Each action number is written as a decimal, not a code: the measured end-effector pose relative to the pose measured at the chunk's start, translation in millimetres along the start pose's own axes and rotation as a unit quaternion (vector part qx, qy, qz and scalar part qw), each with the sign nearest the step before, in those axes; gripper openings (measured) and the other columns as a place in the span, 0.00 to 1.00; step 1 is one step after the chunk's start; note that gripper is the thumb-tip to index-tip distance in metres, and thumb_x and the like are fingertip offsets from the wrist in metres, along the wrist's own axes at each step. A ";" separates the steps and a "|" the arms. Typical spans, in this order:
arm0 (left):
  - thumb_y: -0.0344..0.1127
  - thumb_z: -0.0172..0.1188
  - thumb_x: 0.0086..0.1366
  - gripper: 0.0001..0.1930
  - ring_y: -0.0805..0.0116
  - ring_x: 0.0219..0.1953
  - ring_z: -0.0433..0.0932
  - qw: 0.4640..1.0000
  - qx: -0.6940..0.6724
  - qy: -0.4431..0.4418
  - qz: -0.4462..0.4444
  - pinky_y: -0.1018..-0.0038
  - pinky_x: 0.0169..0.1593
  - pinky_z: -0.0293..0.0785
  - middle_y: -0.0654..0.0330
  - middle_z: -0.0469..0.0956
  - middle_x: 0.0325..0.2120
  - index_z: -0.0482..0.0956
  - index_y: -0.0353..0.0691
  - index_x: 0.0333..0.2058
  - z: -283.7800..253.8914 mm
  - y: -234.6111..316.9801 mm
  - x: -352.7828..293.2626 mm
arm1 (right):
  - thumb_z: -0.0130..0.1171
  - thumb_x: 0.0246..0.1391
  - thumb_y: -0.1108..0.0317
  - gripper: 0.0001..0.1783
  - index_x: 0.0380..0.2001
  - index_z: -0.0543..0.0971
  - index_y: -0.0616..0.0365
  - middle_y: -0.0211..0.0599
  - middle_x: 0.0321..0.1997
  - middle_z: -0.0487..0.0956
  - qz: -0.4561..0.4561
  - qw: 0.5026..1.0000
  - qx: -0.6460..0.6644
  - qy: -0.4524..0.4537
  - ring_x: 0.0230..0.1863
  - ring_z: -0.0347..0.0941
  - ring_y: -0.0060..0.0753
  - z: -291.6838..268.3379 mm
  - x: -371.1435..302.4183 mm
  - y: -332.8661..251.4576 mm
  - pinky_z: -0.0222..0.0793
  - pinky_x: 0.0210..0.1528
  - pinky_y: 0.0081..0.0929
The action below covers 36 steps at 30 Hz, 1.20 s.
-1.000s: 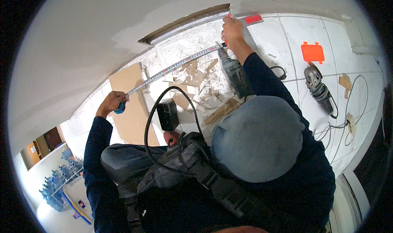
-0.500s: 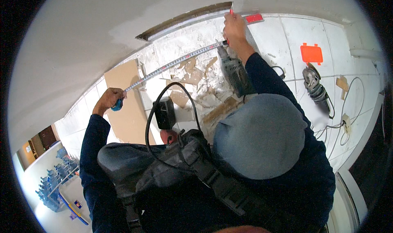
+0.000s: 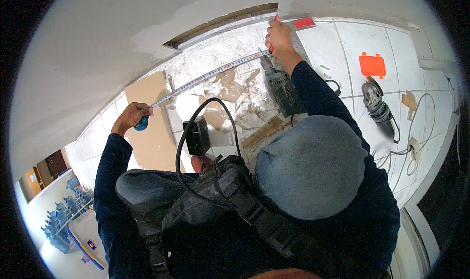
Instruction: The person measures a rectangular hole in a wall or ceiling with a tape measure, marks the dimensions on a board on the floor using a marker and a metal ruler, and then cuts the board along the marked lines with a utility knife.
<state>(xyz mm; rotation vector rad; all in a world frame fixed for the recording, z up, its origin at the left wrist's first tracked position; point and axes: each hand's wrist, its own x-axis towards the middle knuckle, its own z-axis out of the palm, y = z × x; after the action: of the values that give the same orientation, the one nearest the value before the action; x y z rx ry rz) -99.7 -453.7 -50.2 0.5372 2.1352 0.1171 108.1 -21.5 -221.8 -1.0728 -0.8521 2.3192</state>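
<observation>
My left hand (image 3: pixel 131 117) is closed round the blue case of a tape measure (image 3: pixel 141 124). From it the pulled-out blade (image 3: pixel 210 73) runs taut, up and to the right, over the rubble. Its far end lies at my right hand (image 3: pixel 281 36); the fingers hide how the two meet. That hand is closed on a slim red tool (image 3: pixel 272 48), whose kind I cannot make out. The tool's upper tip is near the right end of a long slot (image 3: pixel 220 25) cut into the wall. Just below this hand lies a grey-green power drill (image 3: pixel 284 90).
Broken plasterboard (image 3: pixel 240 95) covers the floor beside a tan board (image 3: pixel 147 95). A black box (image 3: pixel 197 136) with a looped cable stands before my knees. To the right are an angle grinder (image 3: pixel 376 105), an orange plastic piece (image 3: pixel 372 65), a red block (image 3: pixel 304 23) and cords.
My right hand has shifted slightly down, and the red tool's tip sits a little lower against the wall slot. My left hand stays nearly in place with the tape measure.
</observation>
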 end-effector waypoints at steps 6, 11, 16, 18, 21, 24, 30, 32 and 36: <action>0.39 0.55 0.60 0.13 0.71 0.23 0.71 1.000 0.018 -0.002 0.023 0.73 0.33 0.69 0.63 0.76 0.20 0.81 0.34 0.28 1.6 2.2 -5.2 | 0.52 0.57 0.63 0.09 0.27 0.68 0.54 0.23 0.14 0.61 -0.075 0.982 -0.163 0.066 0.09 0.56 0.19 -0.6 3.2 -1.9 0.50 0.08 0.24; 0.39 0.55 0.60 0.14 0.72 0.23 0.70 0.999 0.044 0.002 -0.006 0.73 0.32 0.69 0.62 0.75 0.19 0.81 0.32 0.27 5.2 3.0 -7.9 | 0.52 0.57 0.60 0.13 0.23 0.68 0.54 0.24 0.14 0.64 -0.105 0.974 -0.194 0.054 0.09 0.58 0.21 10.2 -21.3 -21.0 0.52 0.09 0.24; 0.38 0.56 0.60 0.14 0.71 0.24 0.73 0.999 0.029 0.014 0.021 0.73 0.33 0.71 0.60 0.78 0.21 0.82 0.32 0.29 2.4 1.5 1.4 | 0.52 0.58 0.55 0.16 0.24 0.70 0.56 0.26 0.14 0.66 -0.176 0.942 -0.283 0.044 0.12 0.62 0.21 -18.7 1.8 -13.7 0.54 0.11 0.24; 0.38 0.55 0.60 0.14 0.71 0.26 0.75 0.999 0.029 0.018 0.040 0.73 0.35 0.72 0.59 0.80 0.23 0.82 0.31 0.30 2.6 2.1 -4.5 | 0.52 0.59 0.51 0.20 0.27 0.73 0.59 0.27 0.15 0.67 -0.280 0.891 -0.357 0.038 0.12 0.62 0.20 -32.6 -9.5 -14.2 0.56 0.12 0.23; 0.39 0.56 0.60 0.14 0.71 0.25 0.74 0.998 0.039 0.003 0.039 0.73 0.35 0.72 0.59 0.80 0.22 0.81 0.31 0.28 -2.9 7.6 -7.3 | 0.52 0.59 0.49 0.21 0.27 0.73 0.57 0.26 0.16 0.67 -0.305 0.830 -0.463 0.054 0.12 0.62 0.20 -38.5 -9.2 -26.5 0.56 0.12 0.22; 0.39 0.56 0.61 0.14 0.71 0.24 0.73 0.999 0.039 0.017 0.031 0.72 0.34 0.71 0.60 0.78 0.20 0.82 0.32 0.27 1.7 2.9 -4.1 | 0.53 0.59 0.47 0.20 0.29 0.72 0.54 0.25 0.16 0.68 0.100 0.961 -0.196 -0.167 0.11 0.60 0.19 -37.4 -13.7 -49.2 0.56 0.12 0.20; 0.40 0.57 0.60 0.14 0.69 0.23 0.72 0.997 0.064 0.031 -0.007 0.70 0.33 0.71 0.58 0.77 0.19 0.83 0.35 0.27 2.5 13.0 -7.4 | 0.51 0.57 0.49 0.25 0.39 0.69 0.65 0.45 0.23 0.78 -0.162 0.850 -0.501 0.017 0.20 0.77 0.40 -27.7 -59.7 -36.4 0.72 0.22 0.35; 0.40 0.57 0.60 0.14 0.68 0.23 0.72 0.997 0.064 0.028 0.014 0.69 0.33 0.71 0.58 0.77 0.19 0.83 0.34 0.27 2.5 4.8 -3.8 | 0.50 0.58 0.53 0.23 0.41 0.68 0.66 0.52 0.25 0.78 -0.214 0.748 -0.627 0.034 0.25 0.77 0.49 -33.7 -49.4 -41.7 0.73 0.28 0.41; 0.39 0.56 0.60 0.14 0.68 0.22 0.72 0.996 0.070 0.040 0.045 0.68 0.33 0.71 0.58 0.76 0.19 0.82 0.34 0.26 9.6 -9.8 4.4 | 0.48 0.57 0.61 0.20 0.42 0.66 0.70 0.64 0.30 0.77 -0.289 0.583 -0.759 0.025 0.34 0.76 0.64 -27.6 -32.2 -42.9 0.71 0.38 0.51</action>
<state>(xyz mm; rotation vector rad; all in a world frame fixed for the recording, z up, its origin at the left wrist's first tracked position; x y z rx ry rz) -97.5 -461.8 -61.9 0.7224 2.2094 0.0388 154.9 -1.2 -189.6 -0.9755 -2.7538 0.5402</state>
